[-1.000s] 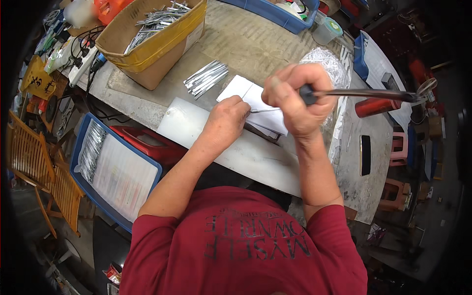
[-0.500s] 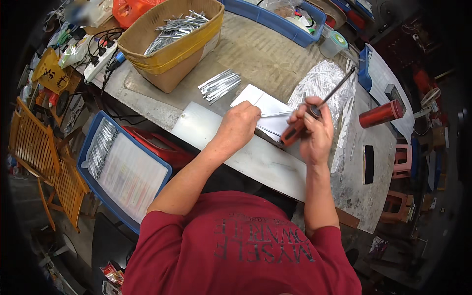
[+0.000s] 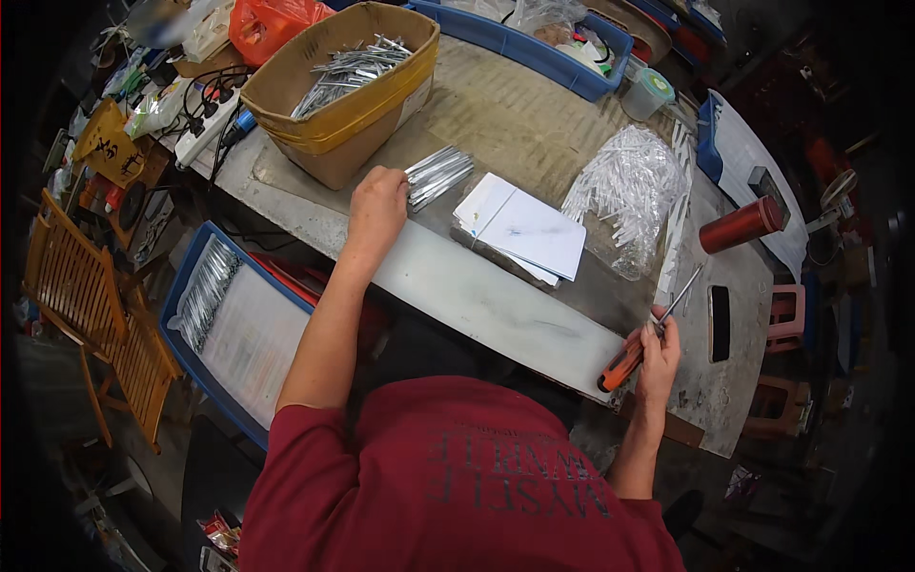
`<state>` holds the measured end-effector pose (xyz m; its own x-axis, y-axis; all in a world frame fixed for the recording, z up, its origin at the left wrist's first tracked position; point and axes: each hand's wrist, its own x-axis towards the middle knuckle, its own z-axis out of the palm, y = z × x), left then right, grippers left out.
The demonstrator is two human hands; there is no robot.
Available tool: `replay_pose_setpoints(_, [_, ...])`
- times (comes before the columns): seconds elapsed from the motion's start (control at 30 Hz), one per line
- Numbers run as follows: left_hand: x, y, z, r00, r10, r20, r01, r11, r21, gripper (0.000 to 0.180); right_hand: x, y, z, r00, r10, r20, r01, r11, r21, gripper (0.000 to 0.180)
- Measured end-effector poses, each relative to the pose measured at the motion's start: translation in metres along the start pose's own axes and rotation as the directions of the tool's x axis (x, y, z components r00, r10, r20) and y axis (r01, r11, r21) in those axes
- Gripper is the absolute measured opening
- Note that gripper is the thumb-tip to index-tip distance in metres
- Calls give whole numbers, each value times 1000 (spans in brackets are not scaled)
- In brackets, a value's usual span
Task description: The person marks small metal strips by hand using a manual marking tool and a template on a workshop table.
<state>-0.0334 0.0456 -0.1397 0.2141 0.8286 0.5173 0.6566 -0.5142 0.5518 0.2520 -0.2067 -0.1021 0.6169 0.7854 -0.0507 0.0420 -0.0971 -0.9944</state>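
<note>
My right hand is closed around a screwdriver with an orange and black handle, its shaft pointing up and away to the right, near the table's front edge. My left hand reaches to the left end of a small pile of thin silver metal rods. Its fingers are curled together at the rod ends, and whatever they pinch is hidden. Between the hands lies a white paper pad with dark smudges. Beyond it on the right, thin clear-white plastic strips are heaped up in a plastic bag.
A cardboard box holding more rods stands behind my left hand. A pale board runs along the front edge. To the right are a red cylinder and a phone. A blue tray sits below the table at left.
My left hand has left the paper pad and moved left to the rod pile. My right hand has come down and to the right, away from the pad, still holding the screwdriver.
</note>
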Motion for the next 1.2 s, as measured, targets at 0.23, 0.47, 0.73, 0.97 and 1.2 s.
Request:
replay_pose_setpoints(0.23, [2,-2,8,999,11,31,-13,998,63,6,-4,18,-21,987,-26,-162,-23,956,-293,42])
replay_pose_setpoints(0.47, [6,8,-10,998,56,-17,-55,998,21,7,-3,15,-19,972,-87,-217,-101,681,-725,47])
replay_pose_setpoints(0.73, [64,35,-76,928,278,-247,-271,960,63,6,-5,2,-16,986,-33,-166,-112,605,-788,42])
replay_pose_setpoints(0.97, [146,-4,-96,933,105,343,-160,978,136,20,-6,4,-26,981,-51,-187,-116,621,-776,42])
replay_pose_setpoints(1.2, [165,-43,-69,586,-479,654,201,868,455,32,-5,7,-32,975,-92,-202,-100,627,-773,40])
